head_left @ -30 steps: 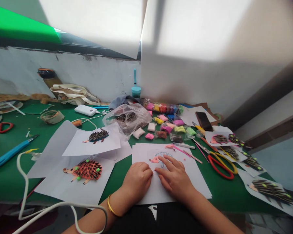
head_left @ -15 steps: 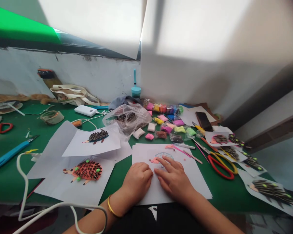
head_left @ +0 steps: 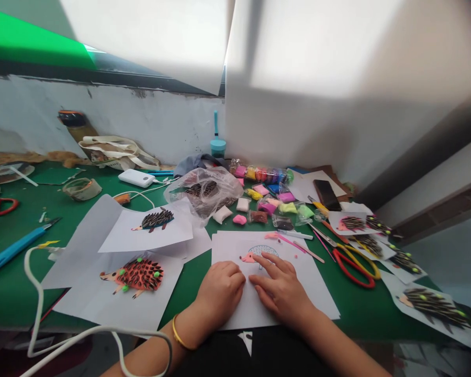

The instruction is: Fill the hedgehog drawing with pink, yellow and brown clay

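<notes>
Bright light comes in at twelve o'clock and glows on the white boards (head_left: 298,52). Soft gray shadows sit beside it. The edges look bent and blurry.

Drawing sheet (head_left: 317,298), partly obscured: the left hand (head_left: 222,292) and right hand (head_left: 281,285) covered much of its near half. On it, the right fingers masked part of the outlined hedgehog (head_left: 267,250); the left fingertips were concealed. Left of the sheet, the blue-handled tool (head_left: 13,254) and white cable (head_left: 39,309) were truncated by the picture's edges. Beyond the sheet, the plastic bag (head_left: 227,184) rendered its dark contents indistinct.
</notes>
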Tool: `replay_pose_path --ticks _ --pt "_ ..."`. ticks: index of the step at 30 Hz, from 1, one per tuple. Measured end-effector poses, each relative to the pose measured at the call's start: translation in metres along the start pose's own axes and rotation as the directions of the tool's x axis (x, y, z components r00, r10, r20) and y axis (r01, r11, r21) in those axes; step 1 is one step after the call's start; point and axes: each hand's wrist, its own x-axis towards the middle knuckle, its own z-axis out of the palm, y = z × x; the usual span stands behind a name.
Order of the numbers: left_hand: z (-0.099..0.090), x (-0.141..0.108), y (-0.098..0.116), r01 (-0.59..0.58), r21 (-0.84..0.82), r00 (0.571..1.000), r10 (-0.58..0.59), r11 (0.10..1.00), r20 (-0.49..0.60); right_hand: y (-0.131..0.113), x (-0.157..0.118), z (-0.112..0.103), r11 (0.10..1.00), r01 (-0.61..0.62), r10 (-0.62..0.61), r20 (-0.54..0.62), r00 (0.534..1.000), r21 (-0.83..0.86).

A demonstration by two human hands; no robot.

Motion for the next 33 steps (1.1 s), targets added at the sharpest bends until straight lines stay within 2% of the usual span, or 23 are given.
replay_pose_path --ticks 4,11,18,23,33 --pt "0.001 0.0 0.0 -0.003 0.009 1.0 0.003 1.0 0.002 0.001 0.0 -0.001 0.999 -0.018 0.019 0.046 0.999 -0.03" --pt "0.001 0.002 -0.001 -0.003 -0.015 1.0 0.003 1.0 -0.002 0.003 -0.006 -0.006 0.999 -0.049 0.049 -0.063 0.997 0.003" --pt "0.0 0.0 -0.001 -0.002 -0.01 1.0 0.002 1.0 -0.002 -0.003 0.002 -0.002 0.998 -0.024 0.025 0.026 0.999 -0.057" --pt "0.001 0.0 -0.001 -0.015 0.013 1.0 0.016 1.0 -0.021 -0.005 0.005 0.0 1.0 -0.019 0.019 -0.024 1.0 -0.011" --pt "-0.002 0.0 0.0 -0.001 -0.002 1.0 0.001 1.0 0.0 -0.007 0.006 0.0 0.999 -0.018 0.017 -0.028 0.999 -0.04"
